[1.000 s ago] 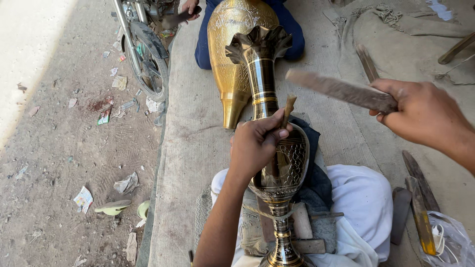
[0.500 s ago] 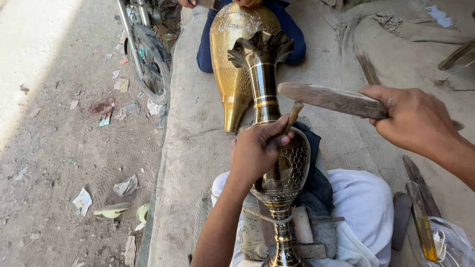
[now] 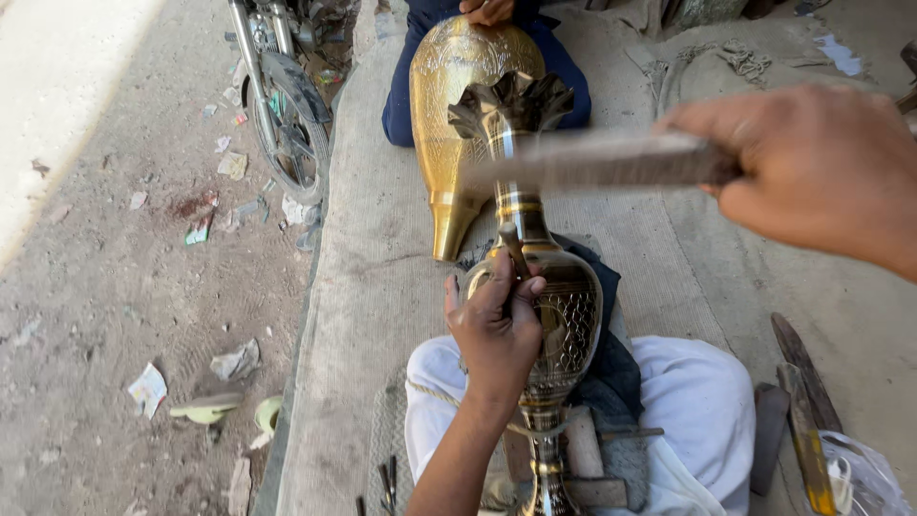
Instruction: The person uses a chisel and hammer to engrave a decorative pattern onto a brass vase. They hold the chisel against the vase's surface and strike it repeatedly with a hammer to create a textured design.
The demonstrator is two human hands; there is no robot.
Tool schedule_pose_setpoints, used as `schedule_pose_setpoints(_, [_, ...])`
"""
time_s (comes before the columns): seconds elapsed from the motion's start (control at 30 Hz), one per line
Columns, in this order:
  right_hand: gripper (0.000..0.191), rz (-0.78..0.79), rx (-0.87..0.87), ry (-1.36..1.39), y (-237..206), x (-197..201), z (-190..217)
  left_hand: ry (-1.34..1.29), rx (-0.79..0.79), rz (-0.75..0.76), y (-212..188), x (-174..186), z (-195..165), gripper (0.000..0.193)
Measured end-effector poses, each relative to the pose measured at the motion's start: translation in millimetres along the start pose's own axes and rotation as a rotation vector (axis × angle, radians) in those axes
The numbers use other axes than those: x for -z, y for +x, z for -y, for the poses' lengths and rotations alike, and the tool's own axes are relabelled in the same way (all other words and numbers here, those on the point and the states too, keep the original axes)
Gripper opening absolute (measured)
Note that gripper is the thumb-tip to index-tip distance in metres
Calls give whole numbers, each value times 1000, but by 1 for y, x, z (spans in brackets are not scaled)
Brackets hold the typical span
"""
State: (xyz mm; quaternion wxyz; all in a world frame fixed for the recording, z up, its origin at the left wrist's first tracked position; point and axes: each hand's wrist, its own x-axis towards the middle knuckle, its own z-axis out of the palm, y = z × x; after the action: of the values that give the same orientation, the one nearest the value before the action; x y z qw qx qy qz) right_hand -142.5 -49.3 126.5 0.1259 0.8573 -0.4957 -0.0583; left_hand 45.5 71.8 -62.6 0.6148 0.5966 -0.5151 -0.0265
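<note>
Under you lies a grey mat [image 3: 382,277], running along the edge of bare, littered ground [image 3: 105,287]. At the top left a motorcycle wheel [image 3: 287,110] stands on that ground. Beyond your knees another person sits at the far end of the mat, one hand [image 3: 489,10] on top of a large golden vessel [image 3: 457,105] that tapers down to a narrow end on the mat.

Your tall brass vase [image 3: 549,315] stands upright between your white-trousered legs [image 3: 702,420], its flared, scalloped mouth in front of the golden vessel and a dark cloth [image 3: 611,368] behind its belly.

Your right hand [image 3: 812,167] is raised to the right of the vase, fingers curled tight around a long flat bar [image 3: 592,162], which is blurred and reaches across the vase's neck.

Your left hand [image 3: 497,330] rests against the vase's belly, fingers pressed together and pinching a thin punch [image 3: 516,256] whose tip meets the shoulder of the vase.

A few slim tools [image 3: 800,392] lie on the mat by your right knee.
</note>
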Motion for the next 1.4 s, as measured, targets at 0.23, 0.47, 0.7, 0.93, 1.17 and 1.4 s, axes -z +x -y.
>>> schedule_pose_setpoints(0.23, [46, -85, 131, 16, -14, 27, 18, -2, -49, -63, -14, 1, 4, 38])
schedule_pose_setpoints(0.47, [40, 33, -115, 1107, -46, -53, -3, -108, 97, -8, -7, 3, 19, 35])
schedule_pose_setpoints(0.7, [31, -289, -441, 1351, -123, -244, 22, -804, 589, -19, -7, 37, 32, 57])
schedule_pose_setpoints(0.93, [54, -181, -668, 1657, -140, -283, 37, -294, 172, 139, -22, 15, 10, 55])
schedule_pose_setpoints(1.17, [52, -260, -125, 542, -95, -179, 10, -68, 6, 25, -30, 15, 2, 45])
schedule_pose_setpoints(1.4, [49, 1, 11, 28, -44, -92, 9, -63, -31, -10, -33, 16, 5, 47])
